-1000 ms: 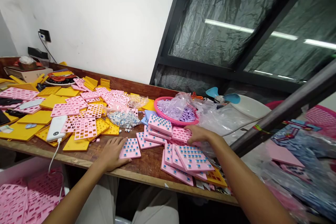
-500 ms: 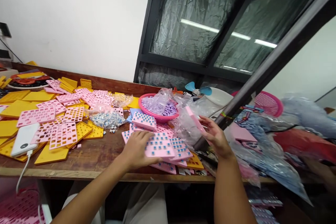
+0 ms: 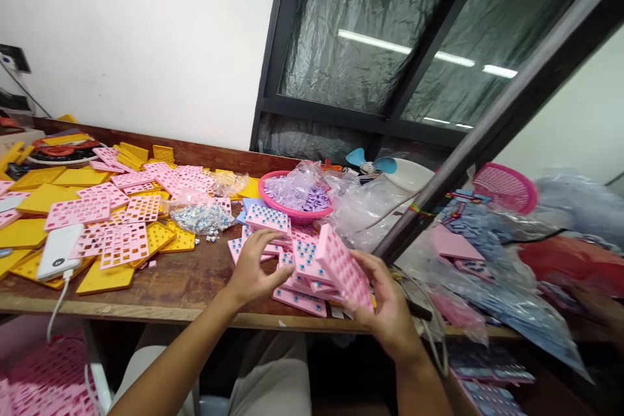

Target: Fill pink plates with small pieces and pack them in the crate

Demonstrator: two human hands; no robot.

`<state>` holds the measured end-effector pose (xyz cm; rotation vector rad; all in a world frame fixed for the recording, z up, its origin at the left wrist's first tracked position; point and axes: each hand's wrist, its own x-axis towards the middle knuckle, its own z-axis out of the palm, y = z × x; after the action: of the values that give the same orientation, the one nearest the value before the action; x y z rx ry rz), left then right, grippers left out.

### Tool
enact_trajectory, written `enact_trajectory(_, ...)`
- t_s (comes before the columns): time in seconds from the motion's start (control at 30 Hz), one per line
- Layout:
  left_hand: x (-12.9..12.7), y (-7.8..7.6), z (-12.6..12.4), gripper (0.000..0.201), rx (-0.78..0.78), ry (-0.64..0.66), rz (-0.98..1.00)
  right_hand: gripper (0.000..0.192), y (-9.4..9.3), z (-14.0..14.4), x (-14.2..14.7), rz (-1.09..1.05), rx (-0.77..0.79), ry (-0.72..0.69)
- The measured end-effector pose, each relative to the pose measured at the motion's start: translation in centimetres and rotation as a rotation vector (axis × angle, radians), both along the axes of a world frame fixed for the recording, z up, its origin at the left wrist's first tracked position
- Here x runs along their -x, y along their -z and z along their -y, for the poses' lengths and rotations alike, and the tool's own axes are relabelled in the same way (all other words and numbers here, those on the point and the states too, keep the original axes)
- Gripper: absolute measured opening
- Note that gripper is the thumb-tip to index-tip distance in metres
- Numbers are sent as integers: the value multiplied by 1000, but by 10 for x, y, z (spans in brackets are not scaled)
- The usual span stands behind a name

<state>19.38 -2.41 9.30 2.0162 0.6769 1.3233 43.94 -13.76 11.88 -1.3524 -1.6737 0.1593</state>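
The right hand (image 3: pixel 385 312), low and right of the middle of the frame, grasps a pink plate (image 3: pixel 344 266) by its lower edge, thumb on top and fingers under it. The plate is tilted, with its far end raised, so its grid face turns toward the camera. The left hand (image 3: pixel 256 270) comes from the left with loose, spread fingers and holds nothing; its fingertips (image 3: pixel 287 271) are just beside the near edge of the plate, above the pile of filled plates (image 3: pixel 302 289) on the wooden counter (image 3: pixel 185 289). The pink plate is a flat rectangle with rows of square holes. I cannot tell if these are filled. The pile plates show blue pieces in their holes.
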Motion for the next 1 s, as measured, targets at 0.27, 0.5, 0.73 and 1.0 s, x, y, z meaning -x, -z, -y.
enact_trajectory(0.27, 155, 52, 60, 92, 862, 467, 241, 87, 44, -56, 154, 184, 182, -675)
enact_trajectory(0.5, 204, 70, 38, 71, 923, -111, 317, 68, 61, -130, 194, 289, 149, -781)
enact_trajectory(0.73, 163, 91, 75, 101, 857, -6, 327, 46, 71, -217, 204, 484, 218, -345)
enact_trajectory(1.0, 121, 106, 73, 112, 851, 96, 225, 21, 86, -254, 226, 699, 331, -242)
